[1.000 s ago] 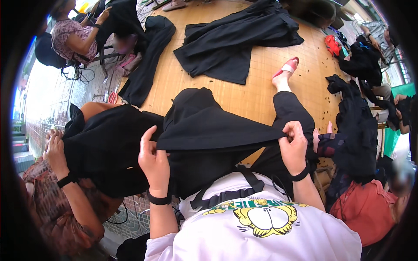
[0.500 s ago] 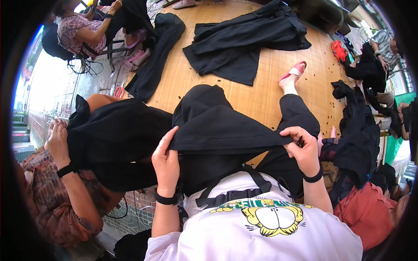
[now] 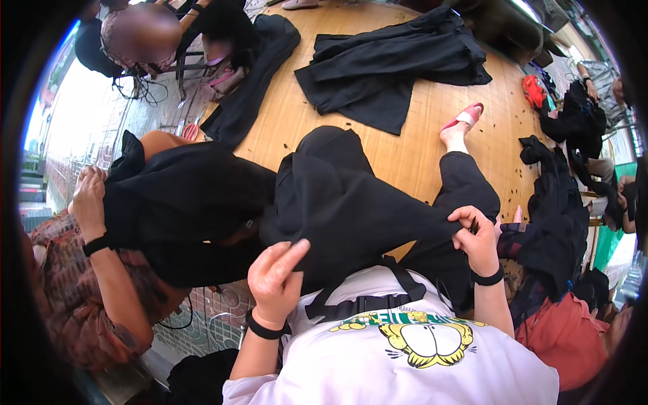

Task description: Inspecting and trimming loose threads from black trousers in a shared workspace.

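Observation:
A black garment [image 3: 351, 196] lies across my lap and knees, its cloth drawn out toward the right. At that right end, my right hand [image 3: 478, 237] pinches the edge between thumb and fingers. A small dark object [image 3: 474, 224] shows within the same hand, too little of it visible to name. My left hand [image 3: 275, 282] is at the garment's near left side, fingers partly extended and apart, fingertips by the cloth and not visibly gripping it. Both wrists wear black bands.
Close on my left, another person's hand [image 3: 89, 196] holds more black cloth [image 3: 189, 202]. Black garments [image 3: 398, 67] lie on the yellow-brown mat [image 3: 270, 128] ahead, with dark scraps scattered about. Red-handled scissors [image 3: 191, 131] rest at the mat's left edge. Other people sit with dark cloth at far left and right.
My left hand has let go of the garment's hem and come nearer my body. The stretched hem has slackened and folded, while my right hand keeps its pinch and has shifted slightly right.

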`<state>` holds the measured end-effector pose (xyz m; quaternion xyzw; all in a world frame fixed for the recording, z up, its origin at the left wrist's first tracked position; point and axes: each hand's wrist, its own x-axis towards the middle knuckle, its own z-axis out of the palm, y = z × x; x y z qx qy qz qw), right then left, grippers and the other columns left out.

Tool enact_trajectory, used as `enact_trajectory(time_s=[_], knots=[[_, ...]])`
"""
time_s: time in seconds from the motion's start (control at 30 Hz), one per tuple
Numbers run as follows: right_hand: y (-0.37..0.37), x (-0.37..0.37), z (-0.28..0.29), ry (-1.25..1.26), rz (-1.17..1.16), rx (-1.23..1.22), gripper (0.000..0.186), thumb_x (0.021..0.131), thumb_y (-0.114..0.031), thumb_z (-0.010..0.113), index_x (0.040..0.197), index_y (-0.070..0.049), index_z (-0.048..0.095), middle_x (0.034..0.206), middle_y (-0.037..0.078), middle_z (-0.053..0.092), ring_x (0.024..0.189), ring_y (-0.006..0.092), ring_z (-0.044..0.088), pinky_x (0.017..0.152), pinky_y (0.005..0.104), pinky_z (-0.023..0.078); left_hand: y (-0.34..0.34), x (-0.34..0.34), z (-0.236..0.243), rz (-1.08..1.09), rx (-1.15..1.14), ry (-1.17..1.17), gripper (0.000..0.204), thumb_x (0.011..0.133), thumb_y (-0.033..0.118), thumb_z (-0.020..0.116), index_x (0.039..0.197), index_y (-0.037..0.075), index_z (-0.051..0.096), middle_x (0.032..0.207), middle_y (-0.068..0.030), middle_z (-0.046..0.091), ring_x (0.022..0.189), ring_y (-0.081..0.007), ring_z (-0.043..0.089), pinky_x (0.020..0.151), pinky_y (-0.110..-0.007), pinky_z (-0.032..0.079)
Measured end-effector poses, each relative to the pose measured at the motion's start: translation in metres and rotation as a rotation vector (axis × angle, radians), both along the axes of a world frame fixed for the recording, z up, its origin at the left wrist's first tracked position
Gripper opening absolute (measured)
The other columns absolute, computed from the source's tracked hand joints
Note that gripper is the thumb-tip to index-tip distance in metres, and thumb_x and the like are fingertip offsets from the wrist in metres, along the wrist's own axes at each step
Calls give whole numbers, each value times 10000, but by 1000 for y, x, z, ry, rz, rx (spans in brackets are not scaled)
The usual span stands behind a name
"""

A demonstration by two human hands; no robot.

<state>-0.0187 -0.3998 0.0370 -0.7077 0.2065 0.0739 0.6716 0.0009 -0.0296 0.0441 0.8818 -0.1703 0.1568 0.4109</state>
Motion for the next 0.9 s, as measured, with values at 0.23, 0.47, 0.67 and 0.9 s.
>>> enact_trajectory(time_s=[0.23, 0.47, 0.67, 0.9], knots=[[3, -4, -3, -11, -38, -43, 321, 760, 135, 484, 1009, 11, 642, 660, -71, 401, 533, 45, 452, 525, 199, 362, 10, -21, 12, -92, 80, 232, 441, 658, -35, 657, 1074, 76, 752, 1003, -175, 667, 850, -318, 658, 743, -377, 540], [3, -10, 0, -34, -37, -35, 225, 815, 102, 516, 981, 0, 628, 653, -34, 544, 522, 44, 474, 511, 195, 331, 10, 14, 18, -29, 112, 61, 331, 700, -55, 652, 997, 56, 747, 1127, -150, 641, 949, -301, 633, 787, -367, 523], [5, -14, 2, -58, -47, -12, 236, 813, 115, 507, 981, 6, 632, 665, -27, 541, 532, 52, 481, 515, 203, 346, -21, 61, -1, 153, 133, 70, 176, 766, 86, 798, 903, 34, 701, 880, -105, 647, 768, -256, 645, 694, -354, 529], [5, -21, 5, -72, -53, -8, 257, 798, 119, 500, 982, 9, 642, 668, -39, 518, 532, 54, 486, 512, 203, 356, -32, 76, -29, 142, 148, 141, 78, 789, 82, 740, 808, 53, 670, 751, -85, 630, 720, -264, 642, 674, -367, 517]])
